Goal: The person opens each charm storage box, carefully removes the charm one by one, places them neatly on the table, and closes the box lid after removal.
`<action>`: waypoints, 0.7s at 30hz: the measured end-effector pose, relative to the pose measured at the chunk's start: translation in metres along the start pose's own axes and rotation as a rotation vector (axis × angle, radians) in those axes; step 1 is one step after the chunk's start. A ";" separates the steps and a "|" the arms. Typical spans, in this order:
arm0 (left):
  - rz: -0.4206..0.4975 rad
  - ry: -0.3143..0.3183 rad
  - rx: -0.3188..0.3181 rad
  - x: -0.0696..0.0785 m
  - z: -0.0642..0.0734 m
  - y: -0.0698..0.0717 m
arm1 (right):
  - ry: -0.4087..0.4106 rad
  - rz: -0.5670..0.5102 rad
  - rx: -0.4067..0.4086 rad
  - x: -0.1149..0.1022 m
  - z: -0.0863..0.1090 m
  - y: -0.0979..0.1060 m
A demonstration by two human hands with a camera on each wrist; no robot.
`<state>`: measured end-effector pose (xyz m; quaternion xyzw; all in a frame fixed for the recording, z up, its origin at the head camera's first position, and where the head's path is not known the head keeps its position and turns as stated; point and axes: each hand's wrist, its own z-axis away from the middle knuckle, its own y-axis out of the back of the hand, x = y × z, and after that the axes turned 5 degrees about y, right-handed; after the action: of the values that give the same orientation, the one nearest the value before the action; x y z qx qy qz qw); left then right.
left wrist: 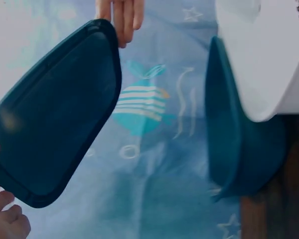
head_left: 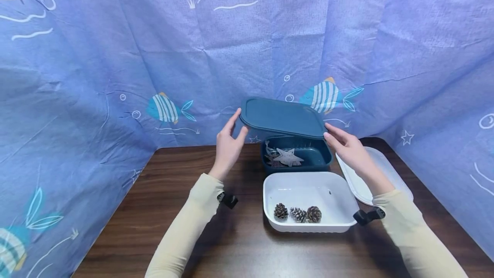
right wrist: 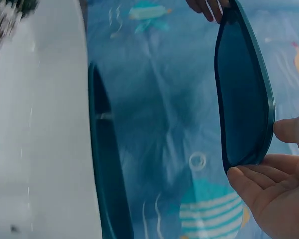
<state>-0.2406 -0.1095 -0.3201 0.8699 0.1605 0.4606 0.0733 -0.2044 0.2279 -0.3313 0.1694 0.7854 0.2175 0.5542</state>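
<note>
A dark blue lid (head_left: 283,117) is held tilted in the air above the dark blue box (head_left: 328,158), its left end higher in the head view. My left hand (head_left: 228,145) grips the lid's left end between thumb and fingers. At the other end, my right hand (head_left: 349,147) pinches the lid's edge, also plain in the right wrist view, where the lid's underside (right wrist: 244,89) shows. Inside the blue box lie a pale star-shaped piece (head_left: 287,157) and some dark reddish pieces, partly covered by it.
In front of the blue box stands a white box (head_left: 328,188) with three pine cones (head_left: 314,214) along its near side. A white lid (head_left: 386,170) lies on the brown table (head_left: 154,209) at the right, partly under my right forearm. A patterned blue cloth (head_left: 193,55) hangs behind.
</note>
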 end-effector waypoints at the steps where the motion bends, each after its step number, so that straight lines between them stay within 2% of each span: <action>1: 0.007 -0.020 0.019 0.003 0.000 0.004 | 0.007 -0.020 0.005 -0.004 0.001 -0.003; 7: 0.037 -0.104 0.142 0.019 -0.003 0.025 | 0.022 -0.124 0.014 -0.023 0.007 -0.018; 11: 0.054 -0.192 0.197 0.030 -0.007 0.038 | 0.018 -0.179 -0.006 -0.029 0.010 -0.027; 14: 0.070 -0.259 0.201 0.047 -0.005 0.048 | 0.034 -0.204 -0.031 -0.032 0.012 -0.036; 19: 0.073 -0.382 0.178 0.078 0.002 0.063 | 0.095 -0.243 -0.119 -0.034 0.015 -0.054; 21: 0.071 -0.426 0.164 0.078 0.000 0.068 | 0.116 -0.253 -0.151 -0.034 0.016 -0.062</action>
<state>-0.1857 -0.1459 -0.2404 0.9556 0.1477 0.2542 0.0184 -0.1792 0.1603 -0.3415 0.0140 0.8126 0.2136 0.5421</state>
